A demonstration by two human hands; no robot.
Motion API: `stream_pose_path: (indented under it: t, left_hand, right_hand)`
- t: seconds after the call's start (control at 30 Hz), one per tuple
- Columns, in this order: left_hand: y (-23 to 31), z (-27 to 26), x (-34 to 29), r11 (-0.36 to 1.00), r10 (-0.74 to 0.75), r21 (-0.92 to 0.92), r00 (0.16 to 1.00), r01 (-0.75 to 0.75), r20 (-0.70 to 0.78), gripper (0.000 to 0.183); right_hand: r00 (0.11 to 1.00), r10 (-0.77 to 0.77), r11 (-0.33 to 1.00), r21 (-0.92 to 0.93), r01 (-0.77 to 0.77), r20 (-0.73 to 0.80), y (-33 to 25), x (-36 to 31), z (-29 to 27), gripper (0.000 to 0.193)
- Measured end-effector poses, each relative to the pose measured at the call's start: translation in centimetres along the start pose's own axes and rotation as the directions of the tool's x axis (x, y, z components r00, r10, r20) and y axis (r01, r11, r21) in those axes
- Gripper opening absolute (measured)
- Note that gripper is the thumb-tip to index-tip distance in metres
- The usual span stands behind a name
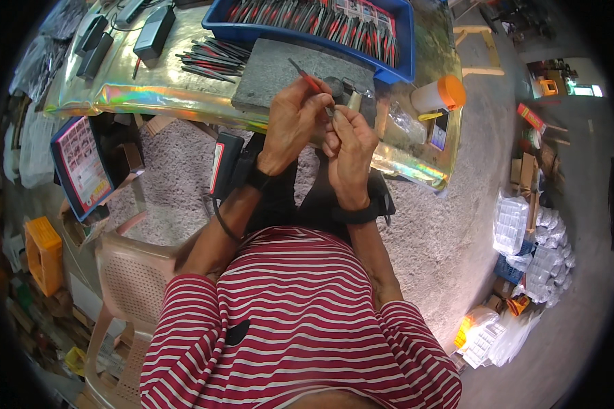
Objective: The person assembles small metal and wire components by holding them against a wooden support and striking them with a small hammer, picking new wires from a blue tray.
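My left hand (pixel 290 126) is closed on a slim black-and-red stick (pixel 312 82), its dark tip pointing up and to the left. Close beside it, my right hand (pixel 351 146) has thumb and fingers pinched together near the stick's lower end; what lies between them is too small to make out. Both hands are just over the near edge of a grey stone-like block (pixel 269 71). Behind the fingertips on the block are a round dark piece (pixel 333 86) and a pale, short cylindrical piece (pixel 354 101).
A blue tray (pixel 408 48) full of similar sticks stands behind the block. A loose pile of sticks (pixel 215 58) lies left of it. On the shiny gold table cover (pixel 177 97), an orange-lidded jar (pixel 433 95) stands right. A plastic chair (pixel 133 273) is at my left.
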State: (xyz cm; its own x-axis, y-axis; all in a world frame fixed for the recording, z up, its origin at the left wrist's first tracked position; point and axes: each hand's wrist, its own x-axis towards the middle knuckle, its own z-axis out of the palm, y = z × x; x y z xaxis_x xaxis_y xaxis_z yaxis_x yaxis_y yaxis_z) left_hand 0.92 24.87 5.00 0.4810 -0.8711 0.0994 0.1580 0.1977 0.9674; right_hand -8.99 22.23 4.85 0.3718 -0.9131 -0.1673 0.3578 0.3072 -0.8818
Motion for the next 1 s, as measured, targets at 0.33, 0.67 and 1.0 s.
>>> stream_pose_path:
  t: [0.33, 0.67, 1.0]
  left_hand:
    - [-1.5, 0.5, 2.6, 0.972, 0.103, 0.214, 0.995, -0.101, 0.004, 0.003]
    - [-3.6, 0.9, 4.3, 0.951, 0.077, 0.298, 0.996, -0.084, 0.036, 0.003]
    - [-3.9, 1.0, 4.4, 0.898, 0.118, 0.424, 0.993, -0.119, 0.028, 0.004]
  right_hand:
    - [0.992, 0.079, 0.996, 0.042, -0.084, 0.099, -0.3, 1.3, -1.1, 0.032]
    - [0.998, -0.045, 0.818, -0.575, 0.016, -0.037, 0.0, 0.4, -6.7, 0.022]
    - [0.964, 0.245, 0.943, -0.256, -0.212, 0.106, 1.7, 0.6, -6.4, 0.019]
